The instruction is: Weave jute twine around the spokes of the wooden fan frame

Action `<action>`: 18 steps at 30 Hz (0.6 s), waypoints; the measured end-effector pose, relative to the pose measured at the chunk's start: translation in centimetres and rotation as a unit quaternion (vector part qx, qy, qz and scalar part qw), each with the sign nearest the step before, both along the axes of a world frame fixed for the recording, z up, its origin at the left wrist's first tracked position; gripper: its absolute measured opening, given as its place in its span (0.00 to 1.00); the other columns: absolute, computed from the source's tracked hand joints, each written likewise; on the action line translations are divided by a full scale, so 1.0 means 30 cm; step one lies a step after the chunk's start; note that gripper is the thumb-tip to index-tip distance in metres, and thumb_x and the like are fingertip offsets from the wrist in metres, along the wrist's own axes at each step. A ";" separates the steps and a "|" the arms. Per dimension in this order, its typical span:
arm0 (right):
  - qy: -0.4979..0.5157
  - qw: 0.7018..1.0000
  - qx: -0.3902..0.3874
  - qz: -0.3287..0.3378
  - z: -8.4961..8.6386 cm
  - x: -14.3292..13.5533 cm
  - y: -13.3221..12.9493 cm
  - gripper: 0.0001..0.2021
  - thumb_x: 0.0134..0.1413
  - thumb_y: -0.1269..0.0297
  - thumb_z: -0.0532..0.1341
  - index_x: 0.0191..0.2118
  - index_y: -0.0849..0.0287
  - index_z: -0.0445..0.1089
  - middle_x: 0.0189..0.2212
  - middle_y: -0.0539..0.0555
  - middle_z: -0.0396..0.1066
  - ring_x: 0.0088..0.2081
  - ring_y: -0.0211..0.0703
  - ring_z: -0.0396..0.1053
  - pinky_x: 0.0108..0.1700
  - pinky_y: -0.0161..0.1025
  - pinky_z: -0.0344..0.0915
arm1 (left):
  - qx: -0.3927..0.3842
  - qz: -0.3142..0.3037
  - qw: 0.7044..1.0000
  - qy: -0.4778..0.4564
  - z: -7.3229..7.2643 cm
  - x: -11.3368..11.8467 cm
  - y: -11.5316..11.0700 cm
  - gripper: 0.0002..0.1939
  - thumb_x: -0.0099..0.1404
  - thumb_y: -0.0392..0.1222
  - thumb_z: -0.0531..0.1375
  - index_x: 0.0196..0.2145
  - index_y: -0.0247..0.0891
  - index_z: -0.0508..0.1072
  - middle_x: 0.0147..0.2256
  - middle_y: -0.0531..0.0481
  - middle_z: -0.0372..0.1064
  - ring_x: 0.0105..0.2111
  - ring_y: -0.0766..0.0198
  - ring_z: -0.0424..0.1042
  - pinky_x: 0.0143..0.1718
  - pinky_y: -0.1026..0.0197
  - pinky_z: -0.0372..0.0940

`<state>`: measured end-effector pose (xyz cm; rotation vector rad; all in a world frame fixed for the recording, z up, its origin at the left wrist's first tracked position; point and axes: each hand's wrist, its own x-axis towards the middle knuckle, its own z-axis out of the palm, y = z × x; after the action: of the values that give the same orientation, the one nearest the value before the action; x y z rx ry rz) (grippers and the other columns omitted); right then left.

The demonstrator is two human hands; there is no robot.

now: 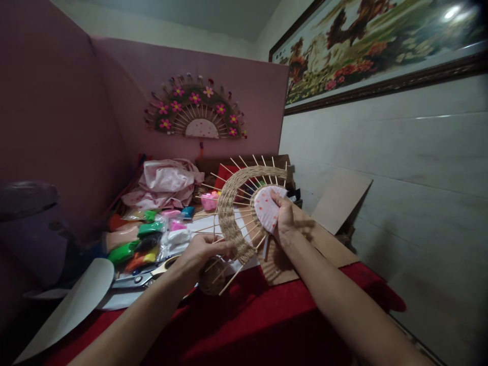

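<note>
A half-round woven fan [233,201] is held up tilted over the table. Thin wooden sticks spread out from its pale, pink-dotted cloth centre [266,209], and a band of brown twine is woven across them. My right hand [282,218] grips the cloth centre, thumb on top. At the lower left end of the band, the fingers of my left hand [208,251] are closed on the twine weave. A ball of twine [212,277] sits just below my left hand, partly covered by the sticks.
Bags of coloured clay [139,244], large scissors [147,278] and pink cloth [163,180] lie on the left. Brown cardboard [280,272] rests on the red tablecloth [267,325]. A finished flowered fan [195,109] hangs on the pink board behind. A cardboard sheet [343,198] leans against the wall.
</note>
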<state>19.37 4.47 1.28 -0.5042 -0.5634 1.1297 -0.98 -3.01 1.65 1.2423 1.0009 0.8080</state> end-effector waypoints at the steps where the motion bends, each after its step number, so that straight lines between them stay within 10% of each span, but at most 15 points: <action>1: -0.003 1.000 -0.002 0.000 -0.002 -0.001 -0.005 0.14 0.52 0.60 0.57 0.39 0.67 0.67 0.30 0.55 0.71 0.33 0.42 0.69 0.35 0.41 0.70 | 0.002 0.000 1.000 0.001 -0.004 0.001 0.001 0.14 0.46 0.46 0.66 0.18 0.31 0.72 0.17 0.49 0.67 0.15 0.71 0.63 0.19 0.67 0.54; 9: -0.022 1.000 -0.005 0.004 -0.001 0.007 -0.025 0.16 0.57 0.61 0.55 0.49 0.61 0.62 0.47 0.57 0.63 0.43 0.44 0.66 0.43 0.47 0.65 | 0.012 0.019 1.000 -0.002 -0.006 0.012 -0.009 0.11 0.45 0.40 0.65 0.15 0.32 0.69 0.14 0.52 0.65 0.14 0.72 0.61 0.16 0.68 0.52; 18: -0.002 1.000 -0.012 0.009 0.004 0.006 0.014 0.10 0.48 0.60 0.59 0.33 0.62 0.69 0.23 0.53 0.71 0.28 0.43 0.70 0.29 0.39 0.71 | 0.011 0.021 1.000 0.012 -0.006 0.000 -0.001 0.10 0.44 0.40 0.65 0.15 0.32 0.70 0.14 0.50 0.66 0.13 0.70 0.62 0.17 0.67 0.54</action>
<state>19.54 4.89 1.41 -0.5235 -0.5582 1.1540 -0.98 -3.05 1.48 1.2546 1.0430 0.8414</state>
